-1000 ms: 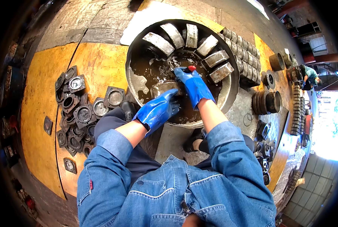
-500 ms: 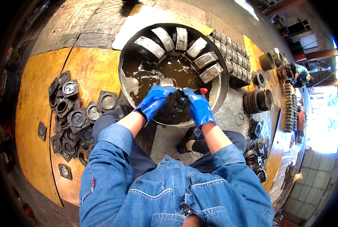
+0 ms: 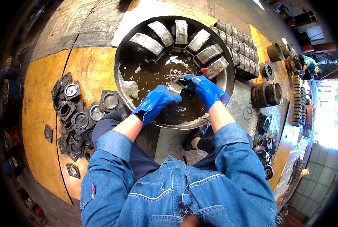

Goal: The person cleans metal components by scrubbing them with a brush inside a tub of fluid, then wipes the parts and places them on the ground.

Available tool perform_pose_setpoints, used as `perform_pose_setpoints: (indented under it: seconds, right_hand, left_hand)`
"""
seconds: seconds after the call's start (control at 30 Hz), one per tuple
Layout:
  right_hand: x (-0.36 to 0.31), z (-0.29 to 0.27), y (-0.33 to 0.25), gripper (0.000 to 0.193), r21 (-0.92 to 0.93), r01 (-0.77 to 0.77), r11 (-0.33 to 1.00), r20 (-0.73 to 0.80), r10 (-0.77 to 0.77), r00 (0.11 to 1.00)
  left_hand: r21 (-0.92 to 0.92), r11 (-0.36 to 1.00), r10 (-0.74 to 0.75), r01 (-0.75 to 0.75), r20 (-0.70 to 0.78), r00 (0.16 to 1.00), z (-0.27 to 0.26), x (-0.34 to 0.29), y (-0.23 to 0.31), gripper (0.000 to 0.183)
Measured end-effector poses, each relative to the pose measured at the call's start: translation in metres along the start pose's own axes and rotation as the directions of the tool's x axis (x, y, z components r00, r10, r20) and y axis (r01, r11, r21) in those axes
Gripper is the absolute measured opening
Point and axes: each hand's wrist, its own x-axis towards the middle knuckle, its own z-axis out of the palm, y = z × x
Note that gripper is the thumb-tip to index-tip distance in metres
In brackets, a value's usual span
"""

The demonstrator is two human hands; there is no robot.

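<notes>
Both my hands wear blue rubber gloves and are over a wide round tub (image 3: 120,90) of murky brown water. My right hand (image 3: 206,90) is closed round a dark, slim tool with a red end (image 3: 203,70); its exact kind is unclear. Beside it, my left hand (image 3: 159,101) has its fingers curled together, and whatever they may hold is hidden. A small pale, wet block (image 3: 174,87) shows just beyond the fingers, low over the water. Several grey, curved metal blocks (image 3: 181,32) lean in a fan along the tub's far and right side.
Dark square castings with round openings (image 3: 81,120) are heaped at the left. Stacked ribbed metal parts (image 3: 240,53) and dark rings (image 3: 265,94) stand to the right. Farther right, another person (image 3: 309,65) bends over. My knees flank the tub's near edge.
My hands have come apart slightly. The right one has moved up and to the right with the red-ended tool, now tipped upward; the left has dropped a little. The whole view has shifted slightly.
</notes>
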Motion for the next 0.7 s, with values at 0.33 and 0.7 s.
perform_pose_setpoints:
  seconds: [0.33,0.7]
  right_hand:
    - [0.019,0.036,0.000,0.043,-0.230,-0.410,0.883,-0.303,0.335,0.892]
    - [-0.011,0.021,-0.060,0.030,0.169,-0.089,0.982,-0.081,0.104,0.991]
  left_hand:
    - [0.087,0.981,-0.167,0.171,-0.057,0.984,0.001,0.006,0.010,0.054]
    - [0.492,0.843,-0.130,0.219,-0.210,0.969,0.015,0.001,0.006,0.071]
